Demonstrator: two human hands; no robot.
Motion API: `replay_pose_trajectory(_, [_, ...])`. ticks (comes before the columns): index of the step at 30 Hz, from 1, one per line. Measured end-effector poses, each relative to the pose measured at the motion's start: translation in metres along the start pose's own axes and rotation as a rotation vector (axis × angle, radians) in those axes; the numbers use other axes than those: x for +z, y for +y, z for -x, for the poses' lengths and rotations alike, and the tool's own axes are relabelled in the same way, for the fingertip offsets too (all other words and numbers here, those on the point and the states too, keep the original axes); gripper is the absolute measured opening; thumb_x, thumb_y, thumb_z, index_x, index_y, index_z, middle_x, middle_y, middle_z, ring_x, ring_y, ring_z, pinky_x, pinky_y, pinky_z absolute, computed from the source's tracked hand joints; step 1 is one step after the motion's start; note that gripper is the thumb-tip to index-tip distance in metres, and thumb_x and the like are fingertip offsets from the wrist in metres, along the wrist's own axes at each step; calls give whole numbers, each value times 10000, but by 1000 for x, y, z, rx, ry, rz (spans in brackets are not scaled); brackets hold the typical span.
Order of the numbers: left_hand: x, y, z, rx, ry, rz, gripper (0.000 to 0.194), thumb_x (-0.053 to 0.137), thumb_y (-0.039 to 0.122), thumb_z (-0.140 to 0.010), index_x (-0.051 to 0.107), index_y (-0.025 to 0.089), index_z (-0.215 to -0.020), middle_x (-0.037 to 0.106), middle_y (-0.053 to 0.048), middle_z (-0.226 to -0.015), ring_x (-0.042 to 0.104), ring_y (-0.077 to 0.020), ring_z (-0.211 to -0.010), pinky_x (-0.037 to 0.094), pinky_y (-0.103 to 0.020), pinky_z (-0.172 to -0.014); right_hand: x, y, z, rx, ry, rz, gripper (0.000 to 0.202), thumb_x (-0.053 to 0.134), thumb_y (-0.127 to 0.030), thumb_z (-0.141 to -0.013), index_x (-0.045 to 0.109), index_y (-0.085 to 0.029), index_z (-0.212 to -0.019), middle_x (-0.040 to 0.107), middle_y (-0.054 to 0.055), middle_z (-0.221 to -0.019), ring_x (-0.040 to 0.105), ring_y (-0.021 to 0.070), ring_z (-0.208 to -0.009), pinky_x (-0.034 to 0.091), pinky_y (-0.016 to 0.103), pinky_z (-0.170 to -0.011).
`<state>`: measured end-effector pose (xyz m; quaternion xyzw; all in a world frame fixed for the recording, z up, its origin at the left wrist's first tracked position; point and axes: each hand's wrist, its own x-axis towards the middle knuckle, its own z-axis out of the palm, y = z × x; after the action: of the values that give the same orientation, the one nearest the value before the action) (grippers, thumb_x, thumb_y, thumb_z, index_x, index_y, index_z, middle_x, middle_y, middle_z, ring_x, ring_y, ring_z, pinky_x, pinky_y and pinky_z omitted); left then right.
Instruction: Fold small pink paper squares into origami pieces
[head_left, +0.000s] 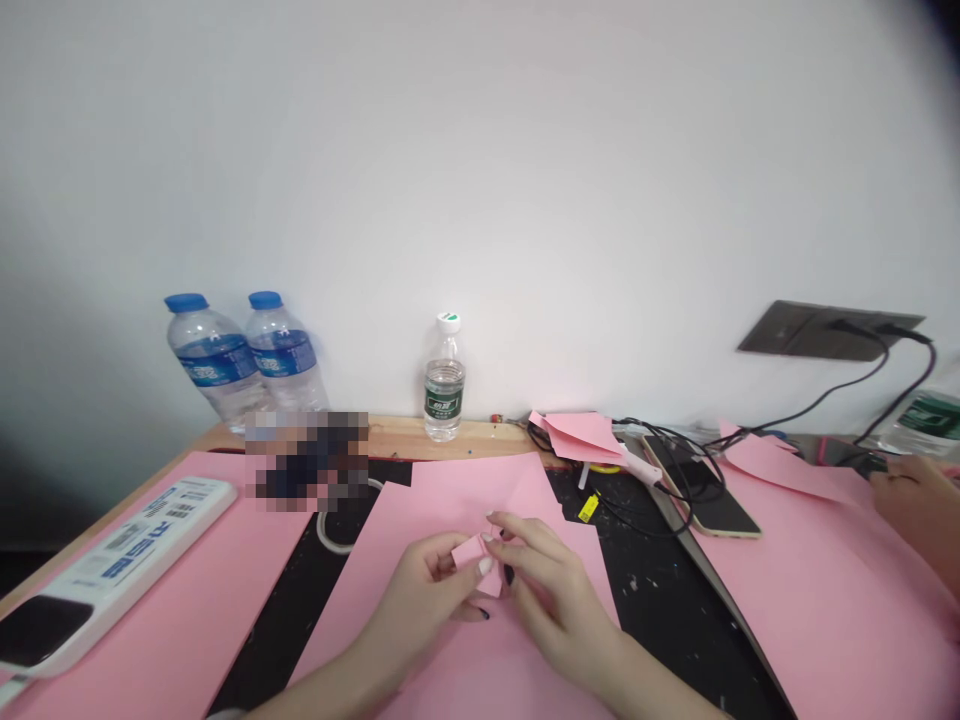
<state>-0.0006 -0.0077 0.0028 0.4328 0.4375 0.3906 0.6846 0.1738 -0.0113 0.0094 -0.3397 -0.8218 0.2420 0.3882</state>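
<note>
Between my two hands is a small folded piece of pink paper, held above a large pink sheet on the dark tabletop. My left hand pinches the paper from the left, its thumb lying on the front face. From the right, my right hand has its fingertips on the paper's upper and right edges. Parts of the folds are covered by my fingers.
At the left lies a white power bank on pink paper. Several water bottles stand along the wall. To the right are a phone, black cables, folded pink paper and another person's hand.
</note>
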Motion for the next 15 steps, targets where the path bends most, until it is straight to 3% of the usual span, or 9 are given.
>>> replay_pose_trajectory(2, [0, 0, -1, 15, 4, -31, 238, 660, 344, -736, 655, 142, -861, 659, -40, -768, 647, -186, -716, 542, -286, -626, 0, 2, 0, 115, 54, -82, 358, 440, -97, -842, 556, -216, -1159, 545, 114, -1220, 530, 224, -1077, 470, 347, -862])
replay_pose_trajectory(5, [0, -1, 0, 47, -53, -117, 188, 616, 310, -747, 634, 131, -802, 623, -23, -700, 602, -153, -632, 514, -253, -570, 2, 6, -2, 311, 157, -221, 181, 469, -207, -875, 529, -195, -1045, 584, 67, -939, 564, 175, -811, 476, 265, -655])
replay_pose_trajectory(7, [0, -2, 2, 78, -92, -253, 136, 602, 262, -735, 629, 132, -763, 540, 24, -584, 531, -115, -536, 465, -215, -505, 4, 8, -3, 390, 97, -258, 71, 511, -256, -864, 517, -189, -844, 511, -8, -711, 476, 125, -599, 391, 222, -521])
replay_pose_trajectory(10, [0, -4, 3, 101, -97, -448, 74, 598, 186, -701, 634, 138, -743, 383, 84, -478, 413, -75, -446, 370, -179, -432, 7, 9, -4, 410, -92, -235, 255, 530, -267, -846, 428, -189, -625, 333, -71, -540, 301, 88, -485, 238, 213, -449])
replay_pose_trajectory(12, [1, -6, 1, 56, -132, -397, 101, 604, 193, -698, 613, 139, -783, 388, 91, -477, 437, -79, -436, 388, -189, -433, 9, 7, -3, 398, -133, -224, 340, 481, -273, -867, 350, -194, -563, 273, -74, -522, 261, 87, -489, 206, 221, -455])
replay_pose_trajectory(15, [2, -12, -3, -22, -188, -111, 259, 680, 251, -670, 522, 163, -855, 464, 86, -541, 553, -116, -506, 494, -253, -518, 11, 3, 0, 398, -46, -201, 376, 411, -293, -897, 276, -206, -557, 261, -68, -527, 262, 91, -498, 211, 228, -463])
